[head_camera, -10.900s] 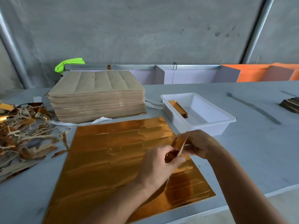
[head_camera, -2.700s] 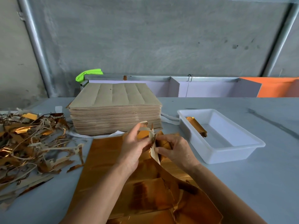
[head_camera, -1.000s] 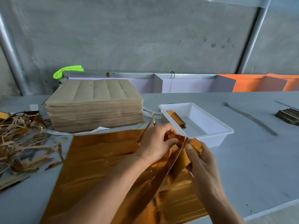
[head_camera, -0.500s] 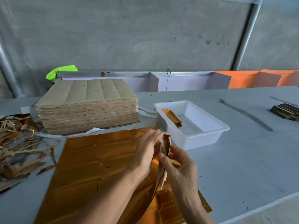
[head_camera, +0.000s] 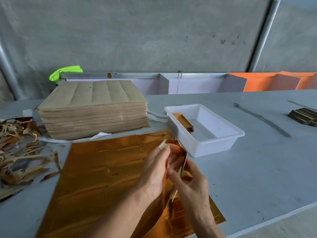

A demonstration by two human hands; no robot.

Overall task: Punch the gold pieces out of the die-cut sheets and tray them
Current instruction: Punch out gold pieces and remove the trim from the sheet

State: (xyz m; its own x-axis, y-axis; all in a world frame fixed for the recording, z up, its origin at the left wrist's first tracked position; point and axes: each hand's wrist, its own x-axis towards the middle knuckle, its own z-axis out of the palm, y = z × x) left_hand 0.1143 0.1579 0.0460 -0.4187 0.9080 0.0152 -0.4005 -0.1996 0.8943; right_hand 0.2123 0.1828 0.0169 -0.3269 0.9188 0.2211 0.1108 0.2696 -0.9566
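Left hand (head_camera: 154,170) and right hand (head_camera: 190,184) both pinch a raised strip of the gold die-cut sheet (head_camera: 106,176), which lies on the near surface (head_camera: 257,169). White tray (head_camera: 214,134) just right, gold pieces (head_camera: 184,123) stacked inside at left.

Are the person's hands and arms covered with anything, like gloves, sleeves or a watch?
No. Both the left hand and the right hand are bare, without gloves or visible rings. Both forearms are bare to the frame edge: no sleeve, watch or wristband shows.
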